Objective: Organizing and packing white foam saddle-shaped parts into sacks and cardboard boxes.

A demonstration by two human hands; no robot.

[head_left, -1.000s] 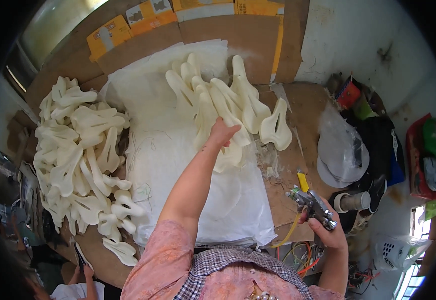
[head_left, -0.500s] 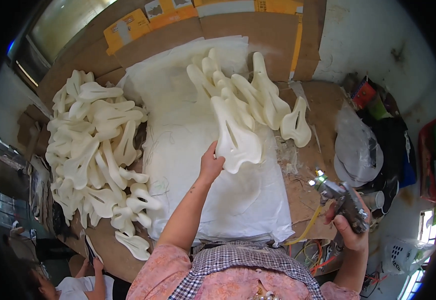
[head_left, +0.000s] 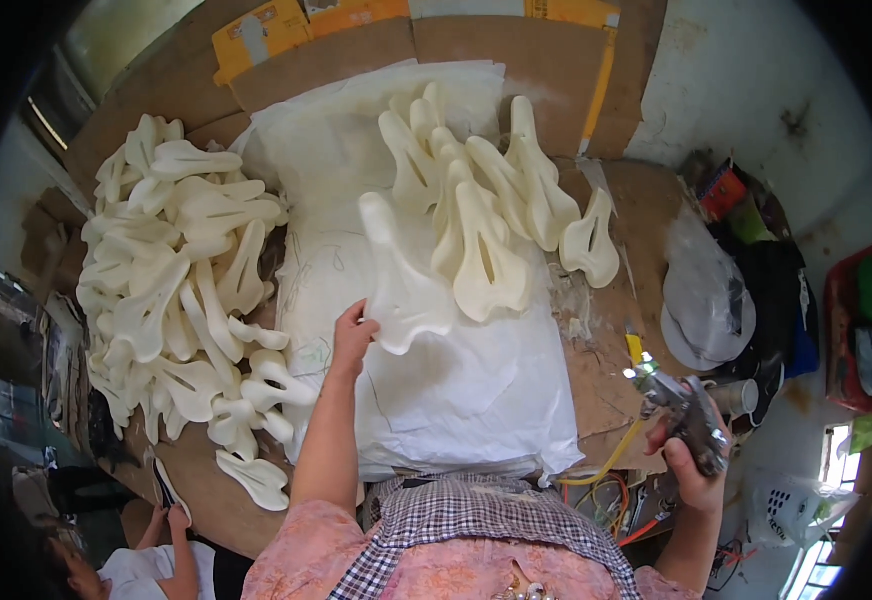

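My left hand (head_left: 354,338) grips the wide end of a cream foam bicycle saddle pad (head_left: 406,295) by its left edge, over the white-covered work surface (head_left: 456,405). The pad's narrow nose points away from me, and no slot shows on its visible face. Just right of it lies a slotted saddle pad (head_left: 474,230), at the near end of a group of several overlapping pads. My right hand (head_left: 691,470) is wrapped around a metal spray gun (head_left: 691,415), off the right side of the covering. A yellow hose (head_left: 611,460) runs near the gun.
A large heap of saddle pads (head_left: 181,250) fills the left side. One pad (head_left: 588,240) sits apart on the cardboard at right. Cardboard sheets (head_left: 516,55) line the back. Plastic bags (head_left: 706,310) and a cup (head_left: 739,398) stand far right. Another person (head_left: 151,560) works at lower left.
My left hand has moved left with the saddle pad, which has turned so its slot no longer shows. The slotted pad behind it is uncovered. The spray gun stays nearly in place.
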